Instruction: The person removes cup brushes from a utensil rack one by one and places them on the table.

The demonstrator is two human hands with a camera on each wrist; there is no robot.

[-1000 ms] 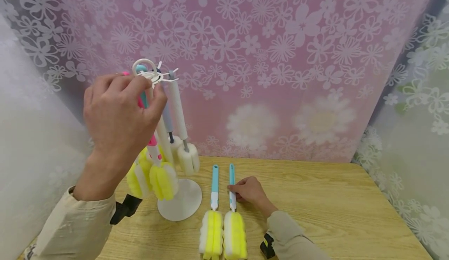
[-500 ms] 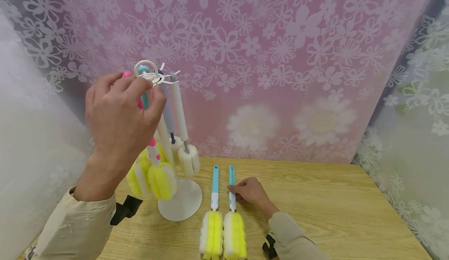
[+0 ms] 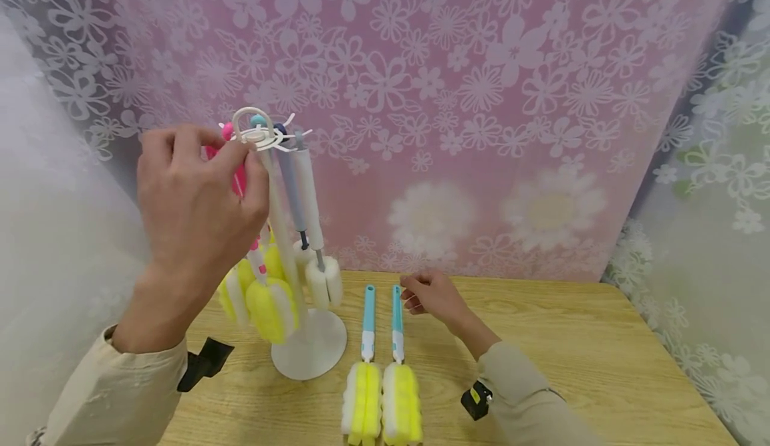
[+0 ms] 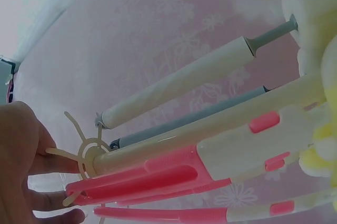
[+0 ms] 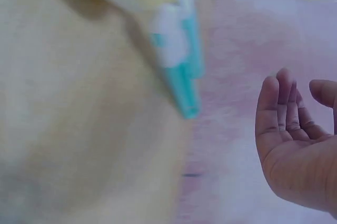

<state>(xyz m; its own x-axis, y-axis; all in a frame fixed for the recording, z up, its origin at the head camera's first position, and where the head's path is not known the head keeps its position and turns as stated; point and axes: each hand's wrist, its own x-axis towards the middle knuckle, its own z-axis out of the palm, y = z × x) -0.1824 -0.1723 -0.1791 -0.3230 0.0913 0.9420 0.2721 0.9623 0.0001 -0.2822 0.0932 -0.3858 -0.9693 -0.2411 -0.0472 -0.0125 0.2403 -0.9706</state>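
**Left hand [image 3: 192,198] up at brush stand [image 3: 309,359], right hand [image 3: 439,302] holding nothing**

Stand's base sits toward the left side of the tabletop [image 3: 571,352], back from the far edge. Left hand is at its top, fingers bent beside the white hook ring [image 3: 259,137] and a pink-handled brush [image 4: 158,179]. Can't tell from here if they're clamped on either.

Also hanging on the ring: a white-handled brush [image 3: 309,198] and a grey-blue-handled one [image 3: 291,188], both on the right-hand side. Yellow-and-white sponge heads hang low on the left.

Two blue-handled brushes lie side by side mid-tabletop: left one [image 3: 368,319], right one [image 3: 398,319]. Handles point at the far edge, sponge heads at the near edge, heads almost touching.

Right hand is near the far edge, just beside the right one's handle tip. Fingers loose, thumb apart from them.

Pink floral cloth [image 3: 451,132] behind the far edge.
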